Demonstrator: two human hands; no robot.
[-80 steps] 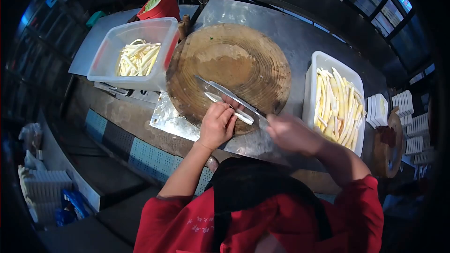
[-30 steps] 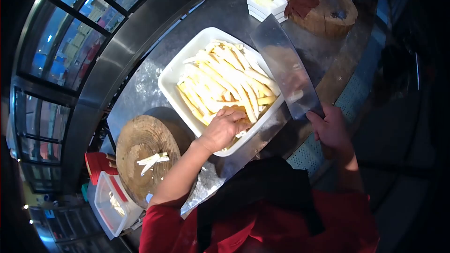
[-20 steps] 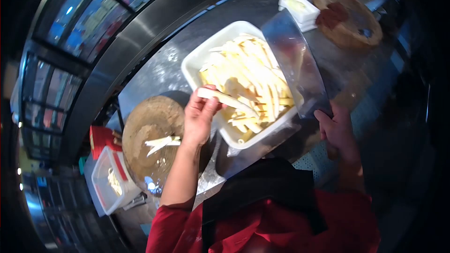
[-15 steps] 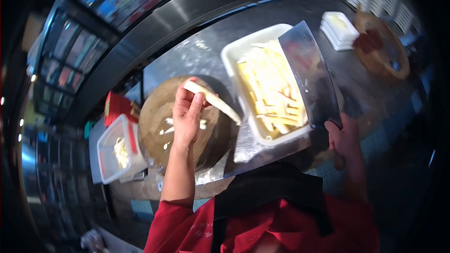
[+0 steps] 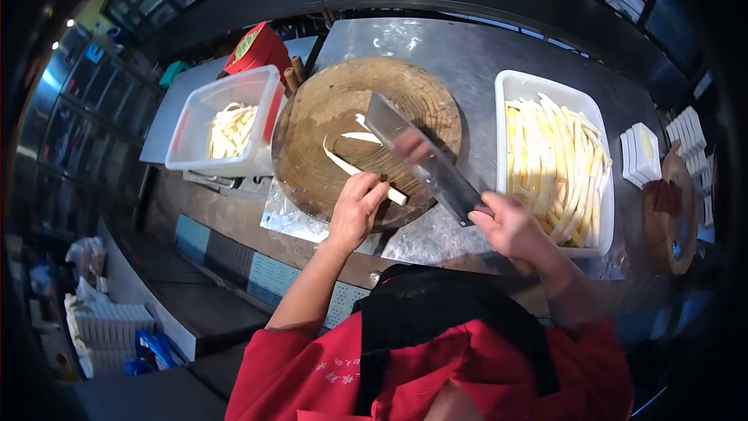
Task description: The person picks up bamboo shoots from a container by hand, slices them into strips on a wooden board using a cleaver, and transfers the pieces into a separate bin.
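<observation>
On the round wooden chopping block [image 5: 315, 105], my left hand [image 5: 357, 214] presses down on a bamboo shoot [image 5: 338, 160], long and pale, with its fingers closed over it. The thin tip points away from me; the blunt thick end shows right of my fingers. My right hand [image 5: 510, 226] is wrapped round the handle of a cleaver [image 5: 421, 154]. Its broad blade slants over the block's right side, apart from the held shoot. Small pale pieces [image 5: 361, 137] lie beyond my left hand, near the blade.
To the right stands a white tub [image 5: 610, 210] full of long pale shoots. A clear plastic container [image 5: 183, 144] with cut pieces sits left of the block, a red box [image 5: 261, 47] behind it. White dishes [image 5: 640, 154] and a wooden board [image 5: 676, 222] are at far right.
My left hand has lowered the bamboo shoot onto the block. The cleaver has swung left from over the tub to above the block. My view has turned and shifted.
</observation>
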